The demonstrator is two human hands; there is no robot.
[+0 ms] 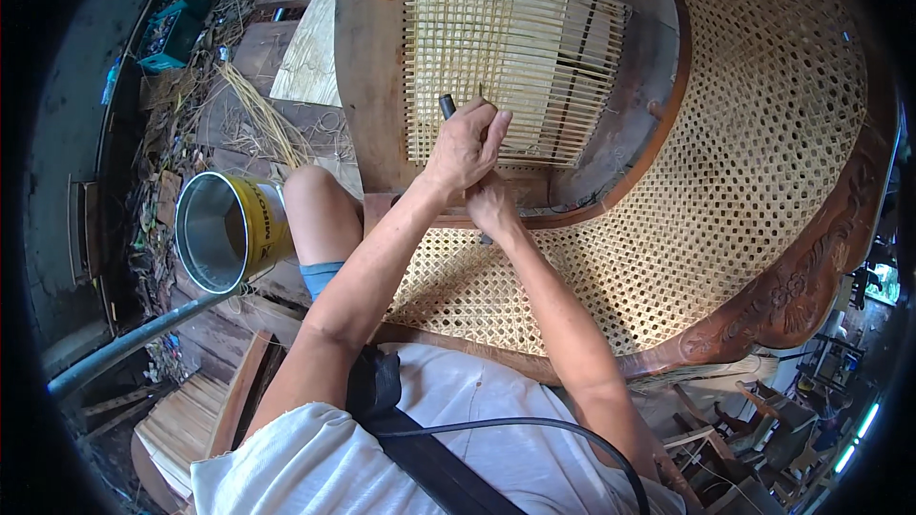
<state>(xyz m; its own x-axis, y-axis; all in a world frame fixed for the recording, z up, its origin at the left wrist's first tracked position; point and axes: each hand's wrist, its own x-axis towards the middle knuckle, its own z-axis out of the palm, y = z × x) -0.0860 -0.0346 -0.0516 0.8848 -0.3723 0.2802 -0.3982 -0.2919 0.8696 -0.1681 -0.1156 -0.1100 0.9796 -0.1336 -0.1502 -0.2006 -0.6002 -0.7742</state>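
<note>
My left hand (463,148) is closed over the woven seat panel, and a short dark cylindrical handle (447,105) sticks out beside its fingers. Just below it, touching or overlapped by it, is my right hand (489,202); it looks closed, but its fingers are mostly hidden, as is anything they grip. Under both hands lies the cane panel (458,29), strung through holes around a wooden frame (370,67). Its left part shows a crossed weave, while the right part has mostly strands running one way. A dark strip (575,57) crosses under the strands.
Finished cane mesh (744,114) curves around the right side within a carved wooden rim (787,296). To the left stand a yellow bucket (262,219) and a bundle of loose cane strands (267,119). Teal crates (176,24) sit far left. A metal pipe (134,343) runs below the bucket.
</note>
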